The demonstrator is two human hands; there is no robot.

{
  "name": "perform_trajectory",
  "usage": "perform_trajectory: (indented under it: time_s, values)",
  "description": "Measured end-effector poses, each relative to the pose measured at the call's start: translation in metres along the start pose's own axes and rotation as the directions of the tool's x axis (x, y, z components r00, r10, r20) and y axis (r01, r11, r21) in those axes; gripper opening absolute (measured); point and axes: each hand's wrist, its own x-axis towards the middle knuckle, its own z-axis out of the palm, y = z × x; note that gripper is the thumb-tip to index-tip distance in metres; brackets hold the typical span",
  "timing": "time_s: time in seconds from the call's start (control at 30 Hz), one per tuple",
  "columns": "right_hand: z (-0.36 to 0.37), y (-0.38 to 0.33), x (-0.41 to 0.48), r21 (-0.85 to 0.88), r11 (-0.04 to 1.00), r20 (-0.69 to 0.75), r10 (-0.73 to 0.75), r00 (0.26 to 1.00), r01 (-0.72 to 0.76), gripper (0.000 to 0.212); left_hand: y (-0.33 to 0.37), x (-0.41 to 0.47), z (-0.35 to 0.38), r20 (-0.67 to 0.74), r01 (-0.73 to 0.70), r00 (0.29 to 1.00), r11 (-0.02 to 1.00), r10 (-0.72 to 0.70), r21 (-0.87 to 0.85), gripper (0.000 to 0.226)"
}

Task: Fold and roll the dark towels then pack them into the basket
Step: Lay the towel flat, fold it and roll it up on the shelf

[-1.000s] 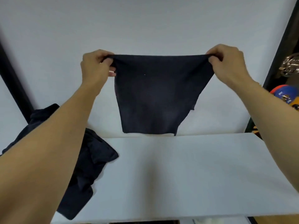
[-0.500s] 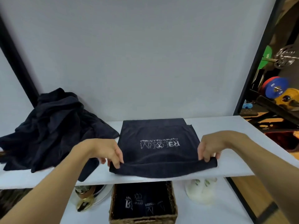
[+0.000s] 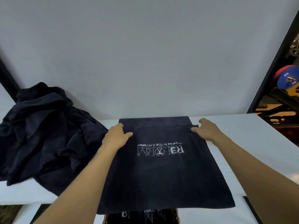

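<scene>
This is the folding step. One dark towel [image 3: 161, 172] lies flat on the white worktop [image 3: 242, 143], its printed logo upside down to the wearer and its near end hanging over the worktop's 6 o'clock edge. An upper layer stops just short of the far hem, so the halves are not squared.

The left hand [image 3: 117, 136] rests on that layer's 11 o'clock corner and the right hand [image 3: 206, 129] on its 1 o'clock corner. Each thumb lies on top and the fingers are loosely bent at the side edge. I cannot tell whether they pinch the cloth or only press it.

At 9 o'clock, a heap of unfolded towels [image 3: 40, 130] touches the flat one's left side. Below, at 6 o'clock, a sliver of the basket [image 3: 178, 217] shows, with rolled towels [image 3: 145, 218] already inside (so packing is under way, with plenty left).

Next, I judge, the corners need nudging flush, then a narrowing fold and a tight roll, with the overhang kept from dragging the towel off.
</scene>
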Motion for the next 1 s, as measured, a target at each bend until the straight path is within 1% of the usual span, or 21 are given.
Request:
perform_trajectory:
  time_s: [0.07, 0.1, 0.17, 0.2, 0.23, 0.3, 0.37, 0.4, 0.43, 0.5, 0.53, 0.57, 0.6, 0.63, 0.67, 0.73, 0.8, 0.83, 0.9, 0.93, 1.0]
  values:
    - [0.004, -0.003, 0.015, 0.007, 1.000, -0.028, 0.024, 0.999, -0.024, 0.027, 0.005, 0.011, 0.005, -0.037, 0.083, 0.996, 0.996, -0.084, -0.016, 0.050]
    - [0.005, -0.004, 0.021, 0.034, 0.999, -0.036, 0.044, 0.998, -0.043, 0.025, 0.006, 0.015, 0.007, -0.040, 0.107, 0.993, 0.994, -0.109, -0.037, 0.044]
    - [0.004, -0.003, 0.033, 0.117, 0.991, -0.036, 0.068, 0.997, -0.064, 0.042, 0.006, 0.022, 0.008, -0.039, 0.106, 0.993, 0.990, -0.110, -0.091, 0.023]
    - [0.002, -0.003, 0.036, 0.139, 0.988, -0.033, 0.069, 0.997, -0.064, 0.041, 0.004, 0.025, 0.008, -0.032, 0.084, 0.996, 0.990, -0.088, -0.110, 0.015]
    - [-0.002, -0.003, 0.039, 0.143, 0.988, -0.032, 0.065, 0.997, -0.060, 0.034, 0.002, 0.028, 0.007, -0.027, 0.050, 0.998, 0.990, -0.054, -0.133, 0.013]
    - [-0.007, -0.005, 0.042, 0.157, 0.987, -0.045, 0.028, 0.999, -0.021, 0.017, 0.000, 0.031, 0.004, -0.064, -0.025, 0.998, 0.982, 0.013, -0.188, 0.014]
    - [-0.014, -0.009, 0.043, 0.263, 0.965, -0.021, 0.000, 1.000, 0.005, 0.012, -0.002, 0.033, 0.004, -0.129, -0.119, 0.987, 0.965, 0.090, -0.232, 0.012]
    - [-0.017, -0.011, 0.042, 0.333, 0.943, -0.001, -0.012, 1.000, 0.011, 0.012, -0.002, 0.033, 0.004, -0.123, -0.160, 0.983, 0.961, 0.135, -0.228, 0.016]
    - [-0.019, -0.013, 0.042, 0.399, 0.917, 0.034, -0.022, 0.999, 0.006, 0.011, -0.001, 0.034, 0.005, -0.071, -0.172, 0.984, 0.965, 0.161, -0.200, 0.028]
    - [-0.020, -0.017, 0.040, 0.487, 0.873, 0.121, -0.044, 0.992, -0.021, 0.012, 0.000, 0.039, 0.010, 0.032, -0.136, 0.990, 0.985, 0.140, -0.107, 0.046]
    - [-0.019, -0.018, 0.040, 0.516, 0.856, 0.153, -0.053, 0.987, -0.035, 0.014, 0.000, 0.043, 0.011, 0.039, -0.113, 0.992, 0.990, 0.117, -0.079, 0.041]
    - [-0.017, -0.017, 0.042, 0.538, 0.842, 0.171, -0.058, 0.984, -0.044, 0.015, -0.001, 0.045, 0.010, 0.026, -0.105, 0.994, 0.992, 0.107, -0.075, 0.028]
    - [-0.016, -0.016, 0.042, 0.561, 0.826, 0.177, -0.057, 0.983, -0.053, 0.016, -0.001, 0.046, 0.009, 0.021, -0.114, 0.993, 0.991, 0.116, -0.075, 0.016]
    - [-0.016, -0.016, 0.044, 0.587, 0.808, 0.174, -0.057, 0.983, -0.057, 0.017, -0.001, 0.048, 0.006, 0.018, -0.133, 0.991, 0.987, 0.135, -0.091, 0.012]
    - [-0.015, -0.015, 0.046, 0.615, 0.787, 0.171, -0.059, 0.983, -0.059, 0.017, -0.001, 0.050, 0.003, 0.015, -0.142, 0.989, 0.981, 0.146, -0.134, 0.011]
    - [-0.014, -0.017, 0.050, 0.648, 0.759, 0.164, -0.057, 0.985, -0.064, 0.019, 0.000, 0.055, -0.006, -0.030, -0.115, 0.993, 0.941, 0.111, -0.319, 0.011]
    - [-0.008, -0.021, 0.058, 0.638, 0.768, 0.112, -0.025, 0.993, -0.052, 0.021, 0.000, 0.065, -0.013, -0.064, -0.044, 0.998, 0.841, 0.011, -0.539, 0.010]
    - [-0.003, -0.025, 0.064, 0.614, 0.789, 0.054, -0.004, 0.999, -0.031, 0.021, -0.001, 0.074, -0.015, -0.083, -0.024, 0.996, 0.804, -0.031, -0.594, 0.009]
    - [0.008, -0.031, 0.077, 0.481, 0.876, -0.098, 0.015, 0.995, 0.034, 0.019, -0.005, 0.091, -0.014, -0.124, -0.022, 0.990, 0.812, -0.062, -0.583, 0.013]
    - [0.014, -0.034, 0.083, 0.361, 0.931, -0.153, 0.004, 0.988, 0.052, 0.020, -0.005, 0.097, -0.014, -0.141, -0.016, 0.987, 0.835, -0.074, -0.550, 0.015]
    - [0.024, -0.040, 0.092, 0.087, 0.995, -0.181, -0.029, 0.983, 0.045, 0.022, -0.009, 0.111, -0.009, -0.133, 0.031, 0.986, 0.892, -0.101, -0.452, 0.018]
